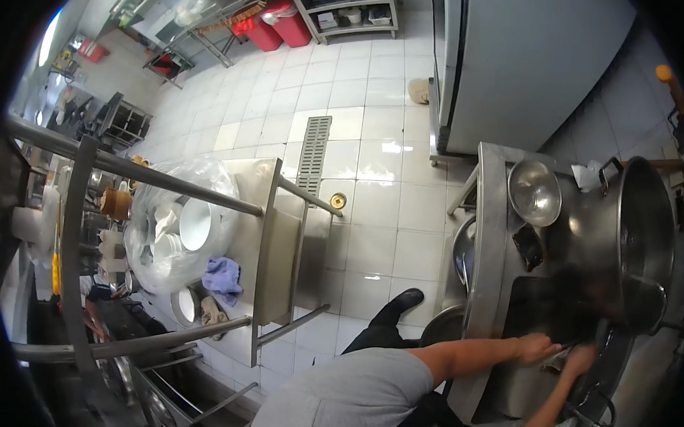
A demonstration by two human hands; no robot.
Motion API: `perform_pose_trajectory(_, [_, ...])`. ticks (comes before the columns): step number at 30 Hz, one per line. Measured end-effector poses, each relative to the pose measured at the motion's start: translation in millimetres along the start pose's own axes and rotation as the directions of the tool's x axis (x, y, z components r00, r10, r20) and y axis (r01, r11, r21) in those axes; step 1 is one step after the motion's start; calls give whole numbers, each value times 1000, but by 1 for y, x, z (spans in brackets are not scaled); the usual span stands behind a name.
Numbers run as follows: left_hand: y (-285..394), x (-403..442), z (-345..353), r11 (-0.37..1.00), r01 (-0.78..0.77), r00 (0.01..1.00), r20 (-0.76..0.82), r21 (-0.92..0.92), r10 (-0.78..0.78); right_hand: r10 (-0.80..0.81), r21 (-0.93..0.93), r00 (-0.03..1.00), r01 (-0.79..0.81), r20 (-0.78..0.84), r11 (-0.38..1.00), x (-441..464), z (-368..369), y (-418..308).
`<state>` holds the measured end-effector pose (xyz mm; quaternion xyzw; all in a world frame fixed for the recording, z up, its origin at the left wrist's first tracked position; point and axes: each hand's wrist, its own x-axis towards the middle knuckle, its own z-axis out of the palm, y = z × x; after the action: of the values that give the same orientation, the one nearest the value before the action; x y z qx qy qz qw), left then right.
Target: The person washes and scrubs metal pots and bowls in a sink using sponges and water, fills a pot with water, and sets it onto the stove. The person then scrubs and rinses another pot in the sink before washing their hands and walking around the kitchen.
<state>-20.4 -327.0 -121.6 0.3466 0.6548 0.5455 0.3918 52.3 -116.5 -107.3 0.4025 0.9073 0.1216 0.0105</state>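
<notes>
Over the dark steel sink [506, 389] at the lower right, my left hand [540, 348] is closed, with its fingers pressed together. Just beside it, my right hand [581, 359] is also closed and points down toward the basin. A small pale-brown item [555, 363] shows between the two hands, too small to identify. What each hand grips is not clear. A large deep steel pot [641, 238] stands beyond them on the right.
A steel bowl [536, 193] and a dark crumpled item [527, 247] lie on the counter. Across the aisle, a steel table [256, 179] bears bagged white bowls [197, 226] and a purple cloth [223, 280]. A tall fridge [518, 61] and red bins [292, 25] stand farther off.
</notes>
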Motion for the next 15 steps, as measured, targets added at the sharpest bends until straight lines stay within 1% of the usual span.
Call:
perform_pose_trajectory(1, [0,-5,5,1000,5,1000,10,-4,-5,-17,-46,999,18,36,999,19,32,23])
perform_pose_trajectory(2, [2,-3,0,1000,19,999,38,10,-20,-12,-70,998,16,54,997,27,47,36])
perform_pose_trajectory(3, [4,1,-6,999,28,998,61,28,-30,-11,-46,1000,11,-17,999,13,33,25])
perform_pose_trajectory(4, [-3,1,1,999,-24,999,-30,26,25,21,-30,993,-25,-117,999,1,20,9])
perform_pose_trajectory(5, [0,4,-7,999,-31,999,-33,32,32,83,34,986,-79,-146,996,-37,-35,-34])
perform_pose_trajectory(7, [7,-2,-14,1000,-11,998,63,-27,13,-64,-15,967,62,-246,998,-72,-19,-33])
perform_pose_trajectory(8, [-1,0,-7,989,-24,997,69,-145,34,-107,-48,936,96,-336,994,-68,-27,-35])
perform_pose_trajectory(9, [0,3,-8,991,-18,997,74,-135,28,-97,-37,938,90,-332,995,-49,-11,-23])
perform_pose_trajectory(10, [4,8,-11,999,6,998,67,-43,-3,-66,-35,980,60,-189,998,-13,15,-1])
perform_pose_trajectory(11, [9,10,-8,999,30,998,59,31,-32,-38,-54,999,36,-37,998,4,28,19])
perform_pose_trajectory(12, [10,12,-5,999,43,998,46,23,-44,-146,95,986,154,-85,984,5,30,22])
perform_pose_trajectory(13, [7,18,-8,999,44,997,68,21,-45,-208,227,967,238,-147,944,8,29,14])
perform_pose_trajectory(14, [-8,29,-10,989,-122,982,157,80,109,-206,236,953,257,-221,937,-4,15,2])
perform_pose_trajectory(15, [-27,25,0,805,-580,795,-125,125,593,-175,234,928,259,-328,937,-22,-3,-22])
